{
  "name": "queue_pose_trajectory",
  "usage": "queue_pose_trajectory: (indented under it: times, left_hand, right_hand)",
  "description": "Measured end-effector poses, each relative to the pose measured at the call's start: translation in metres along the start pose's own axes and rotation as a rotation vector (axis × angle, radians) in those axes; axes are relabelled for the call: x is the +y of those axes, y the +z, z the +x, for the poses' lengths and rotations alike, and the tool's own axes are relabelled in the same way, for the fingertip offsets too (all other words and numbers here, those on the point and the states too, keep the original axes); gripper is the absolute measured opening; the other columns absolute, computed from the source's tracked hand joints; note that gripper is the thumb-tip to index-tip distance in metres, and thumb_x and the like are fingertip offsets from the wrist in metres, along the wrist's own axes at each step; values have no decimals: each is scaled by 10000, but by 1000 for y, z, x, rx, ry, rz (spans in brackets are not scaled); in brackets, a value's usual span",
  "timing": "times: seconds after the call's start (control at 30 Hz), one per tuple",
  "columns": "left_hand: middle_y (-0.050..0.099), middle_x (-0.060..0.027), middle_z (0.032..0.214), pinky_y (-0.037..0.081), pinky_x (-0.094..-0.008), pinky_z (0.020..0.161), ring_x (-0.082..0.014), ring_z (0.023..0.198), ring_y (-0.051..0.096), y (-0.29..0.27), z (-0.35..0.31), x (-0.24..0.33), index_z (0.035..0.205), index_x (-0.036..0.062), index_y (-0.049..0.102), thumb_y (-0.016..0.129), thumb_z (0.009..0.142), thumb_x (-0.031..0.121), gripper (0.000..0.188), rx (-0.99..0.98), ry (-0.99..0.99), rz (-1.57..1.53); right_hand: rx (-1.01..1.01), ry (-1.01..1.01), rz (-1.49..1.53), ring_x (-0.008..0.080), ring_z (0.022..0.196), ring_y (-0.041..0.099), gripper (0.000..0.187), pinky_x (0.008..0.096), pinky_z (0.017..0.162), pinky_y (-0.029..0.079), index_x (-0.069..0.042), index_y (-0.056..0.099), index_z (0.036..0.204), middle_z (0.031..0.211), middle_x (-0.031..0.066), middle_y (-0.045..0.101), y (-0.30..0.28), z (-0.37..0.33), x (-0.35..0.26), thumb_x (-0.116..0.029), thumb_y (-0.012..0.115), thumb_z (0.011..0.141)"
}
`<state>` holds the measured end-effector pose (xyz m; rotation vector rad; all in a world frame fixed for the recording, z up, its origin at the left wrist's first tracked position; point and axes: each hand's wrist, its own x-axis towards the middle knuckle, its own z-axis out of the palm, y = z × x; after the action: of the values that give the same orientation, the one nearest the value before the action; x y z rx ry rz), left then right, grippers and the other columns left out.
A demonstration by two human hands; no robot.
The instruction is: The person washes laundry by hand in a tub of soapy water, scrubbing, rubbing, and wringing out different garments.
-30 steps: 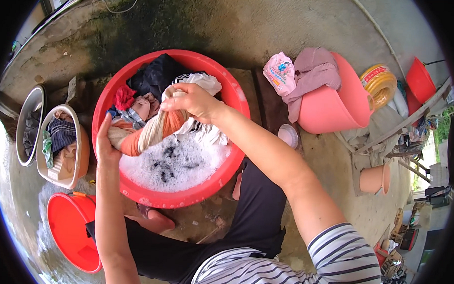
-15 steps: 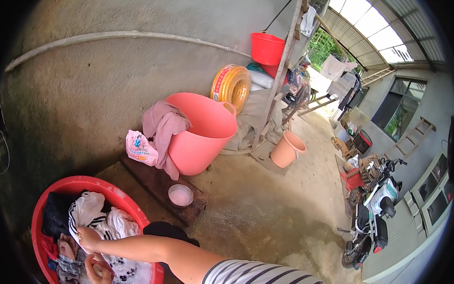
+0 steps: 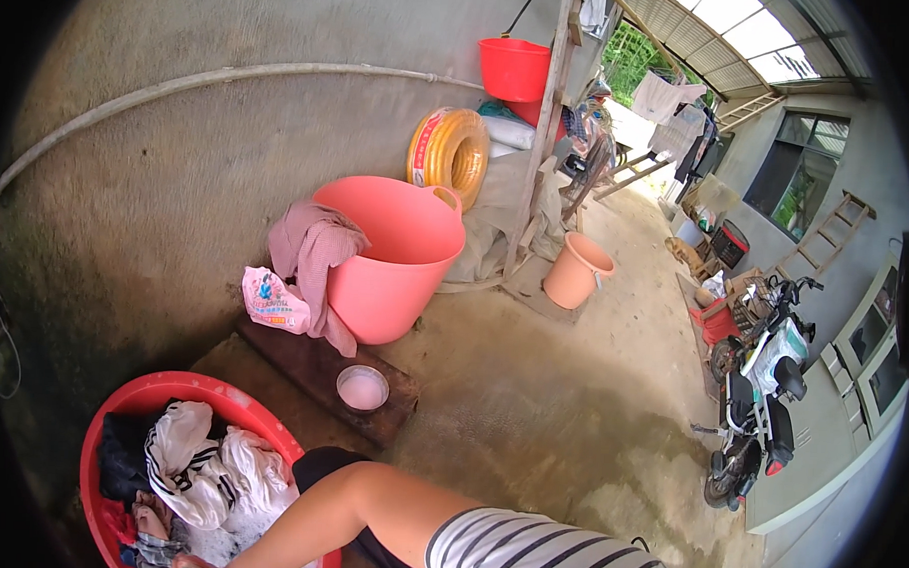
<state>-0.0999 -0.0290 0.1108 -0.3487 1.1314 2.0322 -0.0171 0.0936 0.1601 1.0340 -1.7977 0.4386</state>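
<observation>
In the lower left stands a red basin (image 3: 176,384) filled with wet laundry and suds. A white garment with black stripes (image 3: 178,475) is heaped in it, beside dark cloth (image 3: 126,458) and a plaid piece (image 3: 158,552). My right arm, in a striped sleeve, reaches over the basin's near rim. Only a part of my right hand (image 3: 196,566) shows at the bottom edge, low over the suds; its fingers are cut off from sight. My left hand is out of the picture.
Past the basin, a dark board (image 3: 291,368) bears a small bowl of pale liquid (image 3: 362,389). Behind are a large pink tub (image 3: 389,297) with a draped cloth (image 3: 311,249), a pink packet (image 3: 274,303), a yellow hose coil (image 3: 449,154) and an orange bucket (image 3: 577,270). A scooter (image 3: 755,415) stands right.
My right hand has let go of the striped white garment and moved down toward the bottom edge. My left hand, seen low over the basin before, has left the picture. The view has shifted slightly.
</observation>
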Motion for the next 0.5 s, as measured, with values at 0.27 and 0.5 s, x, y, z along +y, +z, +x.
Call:
queue_pose_trajectory:
  times: [0.27, 0.5]
  left_hand:
    - [571, -236, 841, 508, -390, 688, -378, 754, 591, 27, -30, 44, 828, -37, 453, 505, 718, 84, 171, 445, 819, 234]
    - [426, -10, 671, 370, -234, 592, -130, 636, 421, 87, -66, -5, 759, 15, 472, 533, 659, 10, 117, 304, 1140, 654]
  right_hand:
    - [144, 1285, 555, 173, 560, 451, 239, 320, 503, 336, -40, 421, 633, 589, 62, 406, -10, -17, 68, -131, 642, 625]
    - [294, 1892, 945, 192, 468, 535, 119, 311, 462, 429, 13, 580, 581, 548, 98, 554, 9, -55, 104, -85, 582, 649]
